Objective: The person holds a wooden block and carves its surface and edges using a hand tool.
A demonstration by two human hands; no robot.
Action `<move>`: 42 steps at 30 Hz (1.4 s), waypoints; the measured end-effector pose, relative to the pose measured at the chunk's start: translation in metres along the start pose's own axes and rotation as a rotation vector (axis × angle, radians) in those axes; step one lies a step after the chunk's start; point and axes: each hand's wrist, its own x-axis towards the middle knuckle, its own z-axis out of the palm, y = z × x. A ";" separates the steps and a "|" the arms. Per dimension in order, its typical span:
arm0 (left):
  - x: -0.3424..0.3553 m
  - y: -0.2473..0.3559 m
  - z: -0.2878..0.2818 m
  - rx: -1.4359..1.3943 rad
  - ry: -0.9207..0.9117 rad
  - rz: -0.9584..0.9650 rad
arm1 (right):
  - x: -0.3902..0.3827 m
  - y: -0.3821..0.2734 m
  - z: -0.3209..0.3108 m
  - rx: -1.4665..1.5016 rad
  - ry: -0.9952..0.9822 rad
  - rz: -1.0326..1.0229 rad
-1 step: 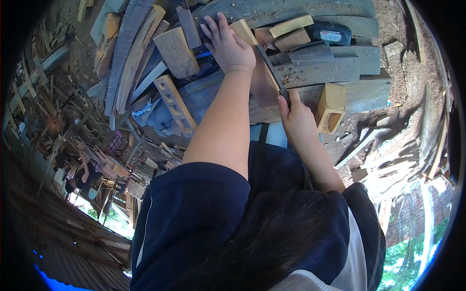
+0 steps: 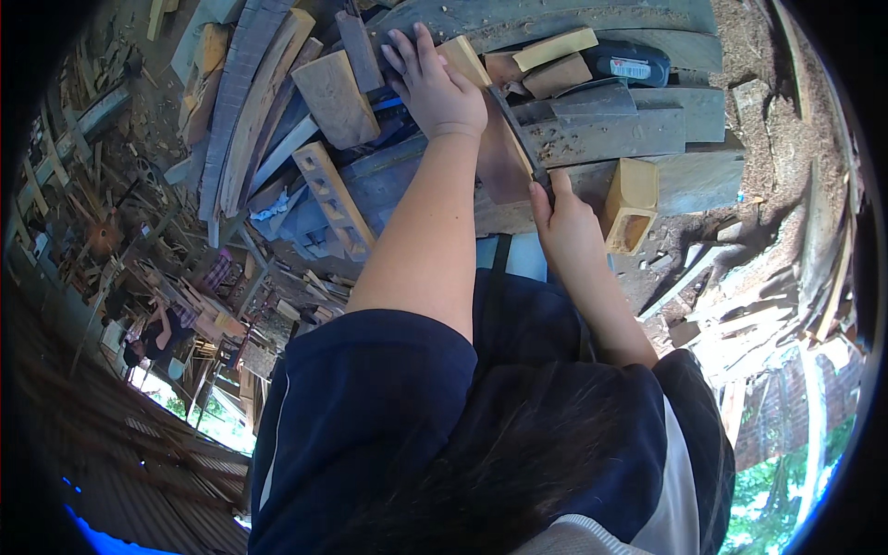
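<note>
My left hand (image 2: 435, 88) lies with its fingers stretched out over the pieces at the far middle, its thumb side against a pale wood block (image 2: 465, 61). What is beneath the palm is hidden. My right hand (image 2: 571, 225) is closed around the near end of a long, narrow dark tool (image 2: 516, 128); whether it is a file or a blade I cannot make out. That tool runs away from me along the pale edge of a flat brown board (image 2: 499, 165). Right of my right hand stands a hollowed yellowish wood block (image 2: 633, 199).
Weathered planks (image 2: 638, 125) form the work surface. A thick wood block (image 2: 337, 100) and a slotted wood strip (image 2: 333, 199) lie left of my arm. A dark power tool (image 2: 632, 65) sits far right beside small offcuts (image 2: 555, 49). Another person (image 2: 157, 338) is far left.
</note>
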 end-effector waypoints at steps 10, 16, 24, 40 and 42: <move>-0.001 0.001 0.001 0.011 0.002 -0.006 | 0.002 -0.011 0.008 0.051 0.011 0.049; 0.002 0.004 0.001 -0.018 0.031 -0.006 | 0.053 -0.024 0.001 0.092 0.075 -0.048; 0.000 0.005 -0.002 0.007 0.000 0.000 | 0.013 -0.005 -0.003 0.131 -0.026 -0.022; 0.001 0.002 0.000 -0.006 0.001 0.019 | 0.030 -0.019 0.001 0.080 0.049 -0.030; -0.002 0.001 0.001 -0.006 0.006 0.022 | 0.035 -0.018 -0.002 0.088 0.047 -0.033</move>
